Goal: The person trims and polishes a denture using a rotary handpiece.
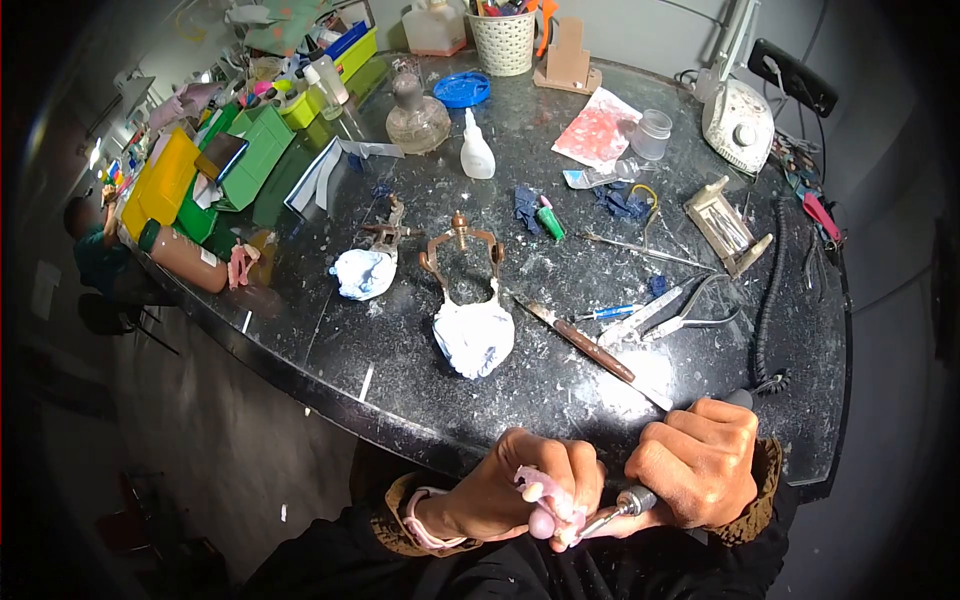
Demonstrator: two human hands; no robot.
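Note:
At the front edge of the bench, my left hand point(490, 492) is closed around a pink denture piece point(543, 522) with a pale tooth showing. My right hand point(702, 462) grips a rotary handpiece point(636, 499), its metal nose aimed left. The thin bur point(600, 523) meets or nearly meets the pink piece; exact contact is too small to tell. Just beyond my hands lies a wooden-handled knife point(594, 352). Farther off, a white plaster cast point(474, 338) is attached to a brass-coloured articulator point(460, 243). A second plaster cast point(363, 273) sits to its left.
Pliers point(692, 322) lie right of the knife. A coiled cord point(768, 300) runs down the right side below a white control unit point(740, 128). A dropper bottle point(477, 150) and glass burner point(415, 122) stand behind. Green boxes point(258, 155) fill the left. Another person point(92, 250) is at far left.

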